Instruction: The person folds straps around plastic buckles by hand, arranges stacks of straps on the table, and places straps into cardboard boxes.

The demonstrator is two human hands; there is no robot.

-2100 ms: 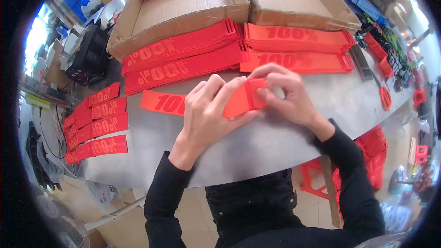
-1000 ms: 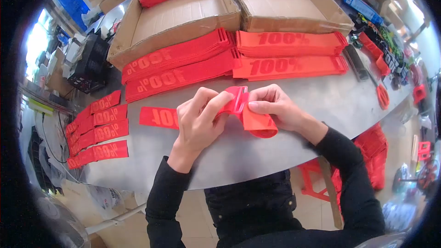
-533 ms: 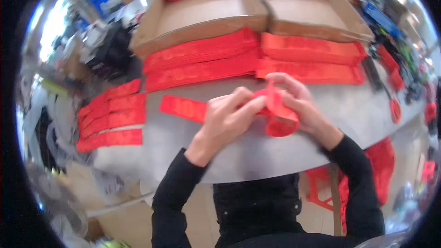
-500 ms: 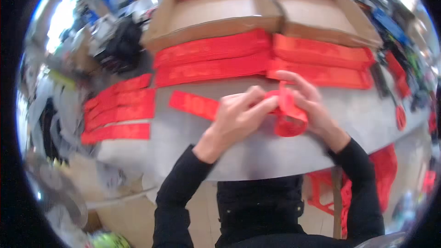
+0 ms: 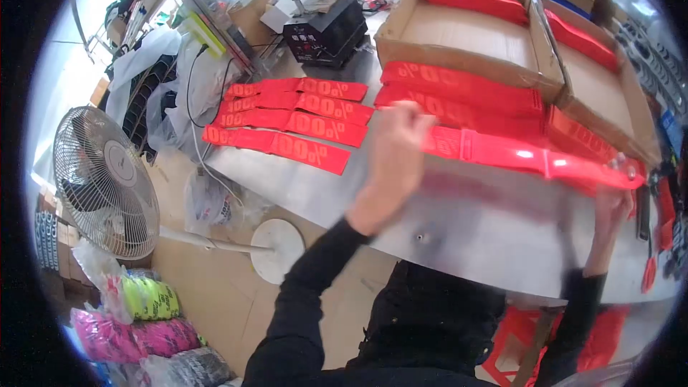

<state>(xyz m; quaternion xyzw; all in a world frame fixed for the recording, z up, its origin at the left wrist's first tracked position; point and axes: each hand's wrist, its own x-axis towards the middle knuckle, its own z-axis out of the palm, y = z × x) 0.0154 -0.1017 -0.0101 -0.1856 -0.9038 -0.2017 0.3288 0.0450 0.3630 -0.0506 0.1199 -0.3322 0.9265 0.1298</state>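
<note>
A red strap (image 5: 502, 152) is stretched out long between my two hands, above the grey table (image 5: 459, 215). My left hand (image 5: 398, 150), somewhat blurred, is closed at the strap's left end. My right hand (image 5: 611, 204) grips the other end, near the table's right side. Part of the strap shines as if glossy. Left of my left hand lie several flat red straps (image 5: 315, 154) with "100%" printed in orange. Behind the stretched strap are stacks of similar red straps (image 5: 459, 89), and more printed straps (image 5: 584, 136) lie to the right.
Two cardboard boxes (image 5: 459, 56) with red bundles inside stand at the back. A black machine (image 5: 326, 32) is at the back left. A floor fan (image 5: 107, 179) stands left of the table, above bagged goods (image 5: 143, 315). Dark tools (image 5: 643, 211) lie along the right edge.
The looped red piece that was bunched between my hands is now drawn out straight. My hands have moved far apart, and the view has turned left.
</note>
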